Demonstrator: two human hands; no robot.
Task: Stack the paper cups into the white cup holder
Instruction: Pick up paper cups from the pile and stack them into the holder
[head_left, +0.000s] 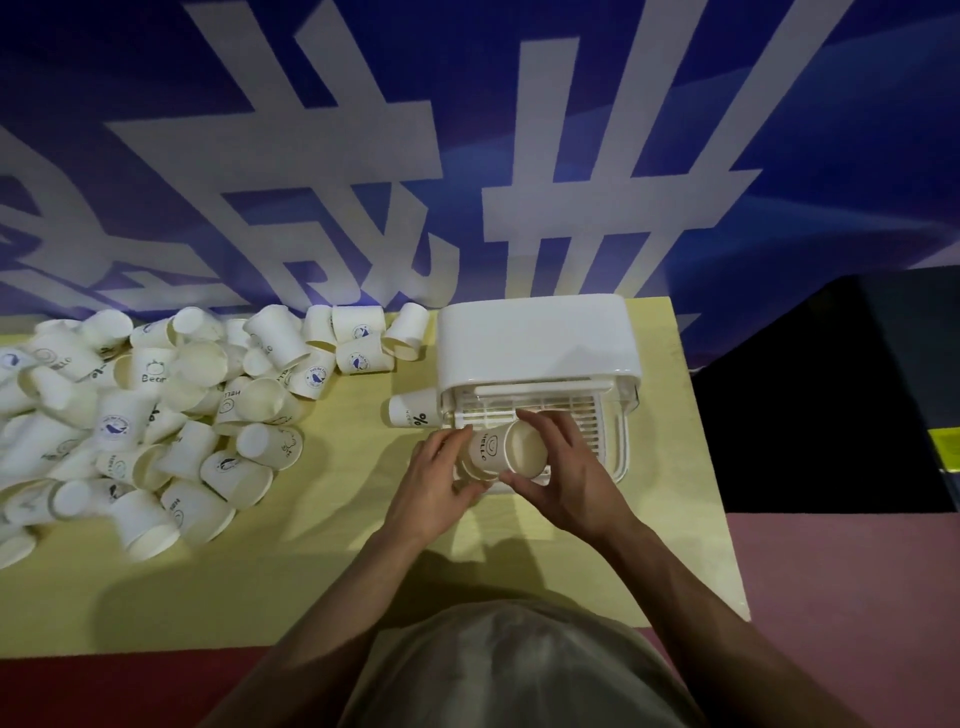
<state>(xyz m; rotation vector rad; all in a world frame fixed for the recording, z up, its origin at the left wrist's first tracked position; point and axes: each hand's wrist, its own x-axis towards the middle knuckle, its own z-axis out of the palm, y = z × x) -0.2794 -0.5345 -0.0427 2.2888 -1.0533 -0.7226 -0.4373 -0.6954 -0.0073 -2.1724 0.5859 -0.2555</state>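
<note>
Both hands are closing on the "HELLO" paper cup (506, 451) over the white cup holder (535, 358)'s slotted tray, left hand (439, 480) cupping its base, right hand (566, 467) pinching its rim, which is risking a crushed rim or crooked seating.

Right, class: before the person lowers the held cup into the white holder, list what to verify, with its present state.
1. HELLO cup gripped by both hands: left hand, right hand: ok.
2. Cup above the white cup holder tray: ok.
3. Cup upright for stacking: not ok, it lies tilted, mouth toward the camera.
4. Other cups nested beneath it: cannot tell, hands cover them.
5. Loose cup pile within reach on the yellow table: ok.
</note>
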